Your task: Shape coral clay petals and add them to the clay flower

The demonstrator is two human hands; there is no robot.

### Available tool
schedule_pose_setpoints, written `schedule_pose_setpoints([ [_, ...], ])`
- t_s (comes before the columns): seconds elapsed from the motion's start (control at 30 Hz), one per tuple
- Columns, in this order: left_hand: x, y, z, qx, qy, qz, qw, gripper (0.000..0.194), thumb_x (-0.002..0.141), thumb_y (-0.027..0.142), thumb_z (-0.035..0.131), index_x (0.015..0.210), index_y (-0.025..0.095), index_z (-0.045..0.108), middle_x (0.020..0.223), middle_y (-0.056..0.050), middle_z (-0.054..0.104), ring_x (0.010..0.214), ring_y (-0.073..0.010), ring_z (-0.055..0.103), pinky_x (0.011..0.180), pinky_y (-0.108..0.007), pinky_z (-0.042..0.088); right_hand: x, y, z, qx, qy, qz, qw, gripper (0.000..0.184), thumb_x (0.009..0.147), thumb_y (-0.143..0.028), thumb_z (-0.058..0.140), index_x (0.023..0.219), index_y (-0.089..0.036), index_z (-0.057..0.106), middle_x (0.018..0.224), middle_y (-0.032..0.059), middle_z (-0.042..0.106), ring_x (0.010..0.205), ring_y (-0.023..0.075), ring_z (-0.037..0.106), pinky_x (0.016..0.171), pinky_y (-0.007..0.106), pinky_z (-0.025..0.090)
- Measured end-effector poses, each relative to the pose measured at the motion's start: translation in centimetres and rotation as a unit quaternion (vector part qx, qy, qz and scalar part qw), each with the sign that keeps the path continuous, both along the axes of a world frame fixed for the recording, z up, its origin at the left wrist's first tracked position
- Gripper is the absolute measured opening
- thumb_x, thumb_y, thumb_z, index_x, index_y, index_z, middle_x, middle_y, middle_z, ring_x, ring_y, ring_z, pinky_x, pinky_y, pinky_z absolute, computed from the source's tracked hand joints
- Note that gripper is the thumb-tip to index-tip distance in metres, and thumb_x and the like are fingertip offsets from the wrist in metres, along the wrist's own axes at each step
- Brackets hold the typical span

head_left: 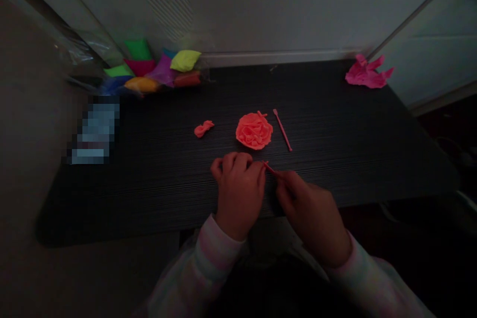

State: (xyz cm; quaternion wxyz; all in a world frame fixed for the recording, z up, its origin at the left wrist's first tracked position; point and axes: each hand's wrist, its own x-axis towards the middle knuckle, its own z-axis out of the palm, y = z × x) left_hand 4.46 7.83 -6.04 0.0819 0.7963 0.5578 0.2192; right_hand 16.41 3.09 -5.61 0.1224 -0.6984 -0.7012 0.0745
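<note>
Both hands meet at the near side of the table, just in front of a coral flower-shaped piece [255, 131], which lies in the middle with its folds upward. Right hand [313, 216] grips a thin pink tool [270, 169], and its tip reaches the fingertips of the left hand [240, 189]. That left hand is bent with fingers curled; whether it pinches a small bit, one cannot tell. For good work, it seems wise to keep the left fingers quiet and to move the tip with small, light strokes. The knuckles are very near to the folded rim, so a careless lift could flatten it. Around the flower lie a small coral lump [203, 129] and a second tool [282, 130]; farther off, a bright pink piece [368, 72] and coloured packets [163, 69].
</note>
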Motion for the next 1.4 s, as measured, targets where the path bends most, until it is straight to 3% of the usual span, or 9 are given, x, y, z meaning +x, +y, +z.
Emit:
schedule_pose_setpoints([
  [0.63,-0.3,-0.1,-0.1,0.003,-0.008,-0.008,1.0,0.012,0.079,0.023,0.052,0.075,0.022,0.063,0.083,-0.002,0.06,0.088,-0.0216,0.046,0.08,-0.041,0.027,-0.2,-0.1,0.0,0.016,-0.046,0.008,0.999,0.018,0.081,-0.019,0.041,0.087,-0.018,0.058,0.057,0.0004,0.064,0.045,0.0164,0.058,0.042,0.026,0.031],
  [0.8,-0.2,-0.1,-0.2,0.004,-0.012,-0.01,1.0,0.009,0.077,0.021,0.054,0.075,0.021,0.064,0.082,-0.003,0.06,0.087,-0.0216,0.047,0.08,-0.041,0.027,0.1,-0.4,-0.4,0.055,0.027,0.004,0.998,0.018,0.082,-0.019,0.042,0.089,-0.017,0.058,0.064,0.0014,0.066,0.051,0.0161,0.061,0.048,0.026,0.039],
  [0.93,-0.3,-0.1,0.1,0.008,-0.042,-0.002,0.999,0.007,0.075,0.02,0.058,0.073,0.022,0.064,0.081,-0.002,0.061,0.085,-0.0212,0.049,0.079,-0.041,0.029,2.5,-0.5,-0.7,0.104,0.089,-0.054,0.989,0.017,0.083,-0.024,0.044,0.092,-0.018,0.057,0.065,0.0,0.066,0.053,0.0142,0.061,0.049,0.024,0.042],
  [1.03,-1.5,-0.2,0.4,0.007,-0.063,0.014,0.998,0.006,0.073,0.02,0.06,0.071,0.023,0.065,0.078,-0.002,0.061,0.082,-0.0207,0.051,0.078,-0.041,0.031,5.2,0.3,-1.2,0.132,0.038,-0.109,0.984,0.02,0.082,-0.026,0.044,0.093,-0.017,0.058,0.072,0.003,0.066,0.062,0.0156,0.061,0.057,0.025,0.045],
  [1.13,-3.8,0.2,0.8,0.017,-0.061,0.056,0.996,0.007,0.072,0.023,0.06,0.073,0.022,0.067,0.077,-0.003,0.061,0.082,-0.0219,0.053,0.078,-0.041,0.034,7.0,1.3,-1.6,0.129,-0.013,-0.118,0.985,0.022,0.082,-0.024,0.043,0.091,-0.014,0.061,0.079,0.0075,0.064,0.07,0.0198,0.06,0.064,0.031,0.045],
  [1.27,-6.4,1.4,0.9,-0.002,-0.042,0.121,0.992,0.01,0.071,0.027,0.061,0.073,0.021,0.068,0.081,-0.005,0.061,0.086,-0.0244,0.053,0.08,-0.043,0.036,7.4,2.0,-1.8,0.119,-0.016,-0.107,0.987,0.023,0.08,-0.027,0.046,0.09,-0.016,0.063,0.079,0.008,0.063,0.068,0.0221,0.059,0.061,0.034,0.043],
  [1.4,-7.0,2.2,0.4,-0.024,-0.021,0.123,0.992,0.01,0.071,0.026,0.06,0.073,0.021,0.068,0.08,-0.005,0.063,0.086,-0.0245,0.055,0.079,-0.043,0.038,7.4,1.8,-2.0,0.129,-0.027,-0.1,0.986,0.024,0.081,-0.031,0.047,0.091,-0.016,0.063,0.078,0.0076,0.062,0.067,0.0212,0.057,0.061,0.034,0.042],
])
